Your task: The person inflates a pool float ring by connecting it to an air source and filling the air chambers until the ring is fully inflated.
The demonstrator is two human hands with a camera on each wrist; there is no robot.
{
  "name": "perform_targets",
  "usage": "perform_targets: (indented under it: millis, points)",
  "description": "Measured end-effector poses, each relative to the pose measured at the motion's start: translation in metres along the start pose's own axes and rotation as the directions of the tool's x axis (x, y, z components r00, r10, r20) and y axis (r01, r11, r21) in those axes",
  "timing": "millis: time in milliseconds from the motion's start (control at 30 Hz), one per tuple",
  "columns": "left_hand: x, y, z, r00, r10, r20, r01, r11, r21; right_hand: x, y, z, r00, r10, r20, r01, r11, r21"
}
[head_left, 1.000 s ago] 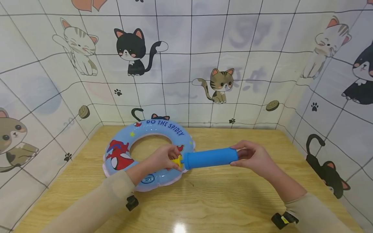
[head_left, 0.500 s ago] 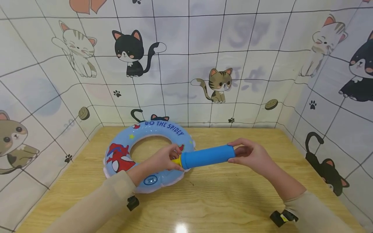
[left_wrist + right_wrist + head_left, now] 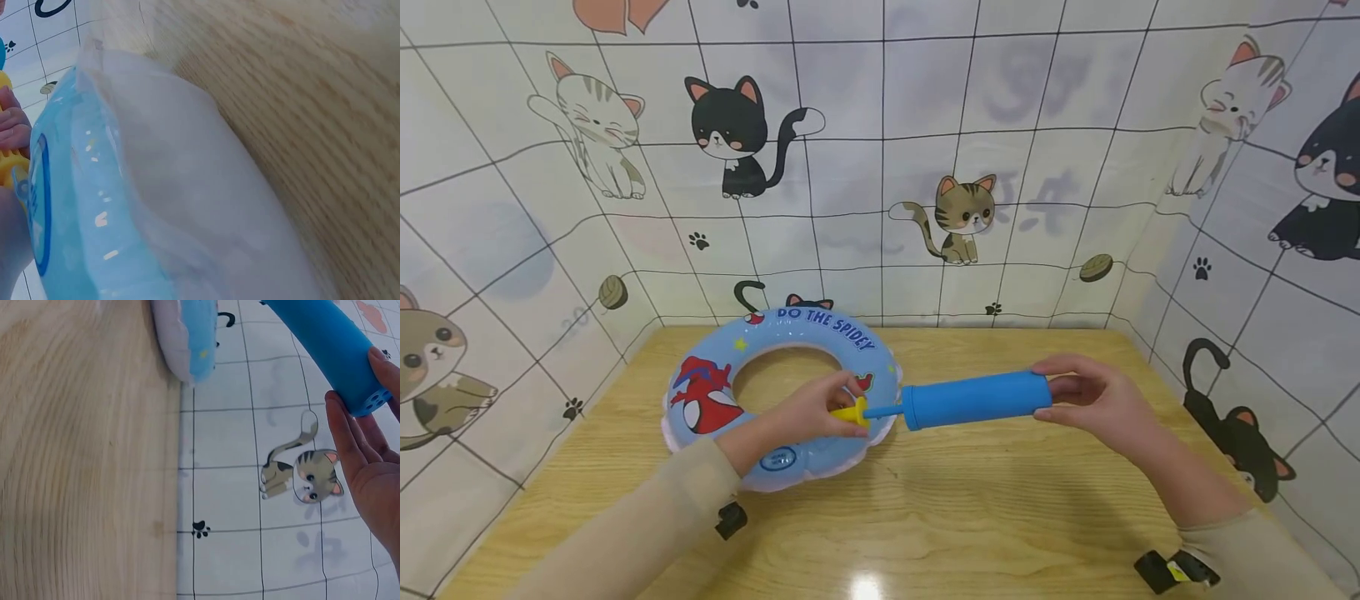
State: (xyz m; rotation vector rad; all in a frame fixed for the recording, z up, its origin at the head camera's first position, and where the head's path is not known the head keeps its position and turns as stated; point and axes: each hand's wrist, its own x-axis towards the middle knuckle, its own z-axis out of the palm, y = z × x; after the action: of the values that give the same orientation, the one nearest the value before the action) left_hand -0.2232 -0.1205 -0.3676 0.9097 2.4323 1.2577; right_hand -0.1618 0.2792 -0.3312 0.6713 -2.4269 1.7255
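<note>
A blue hand pump [image 3: 973, 400] lies roughly level above the table, its thin blue rod [image 3: 883, 411] showing between the barrel and a yellow end piece [image 3: 856, 412]. My left hand [image 3: 808, 410] pinches that yellow piece over the near right side of a light blue inflatable swim ring [image 3: 696, 400]. My right hand [image 3: 1101, 404] grips the barrel's far right end between thumb and fingers. Small holes show in the barrel's end [image 3: 377, 399] in the right wrist view. In the left wrist view, a clear valve tab [image 3: 22, 187] appears beside the yellow part; whether they are joined I cannot tell.
The ring rests on a wooden table [image 3: 970, 517] towards the back left. White cloth walls [image 3: 857, 167] printed with cats and grid lines enclose the table's back and sides. A dark wrist camera [image 3: 1176, 571] sits at the right sleeve.
The barrel first slid left against the yellow piece. Since then my right hand has drawn it rightward, exposing the rod. My left hand has stayed nearly in place.
</note>
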Motion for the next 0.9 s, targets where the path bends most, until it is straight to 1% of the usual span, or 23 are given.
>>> perform_targets:
  millis: [133,233,300,533,667,733,900]
  points:
    - [0.0,-0.002,-0.005,1.0,-0.005,0.014,0.005,1.0,0.009,-0.006,-0.001,-0.013,0.998,-0.061,0.001,0.061,0.998,0.032]
    - [-0.002,-0.004,-0.007,1.0,-0.011,0.024,0.011,1.0,0.012,-0.012,-0.002,-0.022,0.997,-0.076,0.012,0.075,0.995,0.062]
    - [-0.004,-0.007,-0.009,0.999,-0.013,0.032,0.013,1.0,0.012,-0.016,-0.003,-0.027,0.997,-0.071,0.017,0.069,0.995,0.073]
    - [-0.011,-0.015,-0.012,0.999,-0.016,0.035,0.016,1.0,0.007,-0.031,-0.006,-0.041,1.0,-0.023,-0.02,0.023,0.999,0.022]
    - [-0.014,-0.016,-0.013,0.999,-0.008,0.048,0.009,1.0,-0.014,-0.037,-0.006,-0.046,0.999,-0.025,-0.028,0.026,0.999,0.038]
    - [-0.015,-0.014,-0.013,0.999,-0.009,0.053,0.011,0.999,-0.033,-0.039,-0.006,-0.048,0.999,-0.028,-0.031,0.03,0.999,0.038]
    - [-0.017,-0.009,-0.01,0.997,-0.043,0.068,0.05,0.993,-0.106,-0.043,-0.007,-0.046,0.999,0.003,-0.043,0.0,0.997,0.076]
